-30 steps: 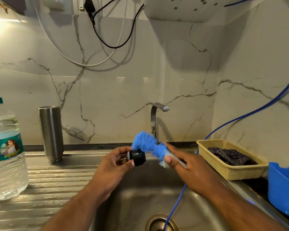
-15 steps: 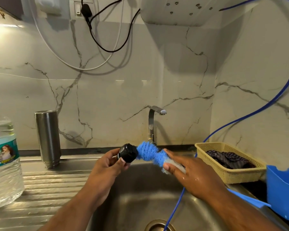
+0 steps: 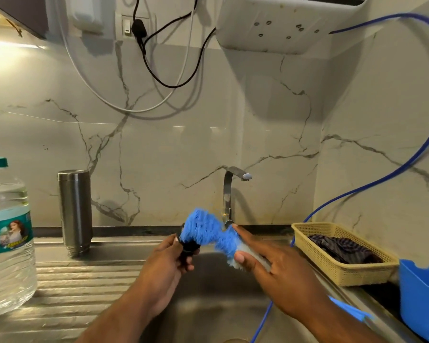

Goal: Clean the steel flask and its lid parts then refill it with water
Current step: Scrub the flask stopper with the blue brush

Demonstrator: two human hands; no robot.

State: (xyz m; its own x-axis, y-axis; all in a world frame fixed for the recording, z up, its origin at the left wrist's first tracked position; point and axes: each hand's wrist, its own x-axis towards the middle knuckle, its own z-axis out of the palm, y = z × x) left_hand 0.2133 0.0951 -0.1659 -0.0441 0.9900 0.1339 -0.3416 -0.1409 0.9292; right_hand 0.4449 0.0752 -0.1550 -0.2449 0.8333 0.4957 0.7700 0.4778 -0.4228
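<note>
My left hand [image 3: 169,266] grips a small black lid part [image 3: 189,249] over the sink [image 3: 208,305]. My right hand [image 3: 280,271] holds a blue bristle brush [image 3: 208,231] by its pale handle, with the index finger stretched along it. The brush head lies over the lid part and hides most of it. The steel flask [image 3: 75,211] stands upside down on the ribbed drainboard [image 3: 65,280] at the left, against the wall, apart from both hands.
A large water bottle [image 3: 6,238] stands at the far left. A steel tap [image 3: 229,194] rises behind the brush. A yellow basket [image 3: 342,253] with dark cloth and a blue tub [image 3: 421,298] sit right of the sink. A blue hose [image 3: 263,320] hangs into the basin.
The brush head has moved left over the black lid part, which was beside it half a second ago. Both hands stay over the sink.
</note>
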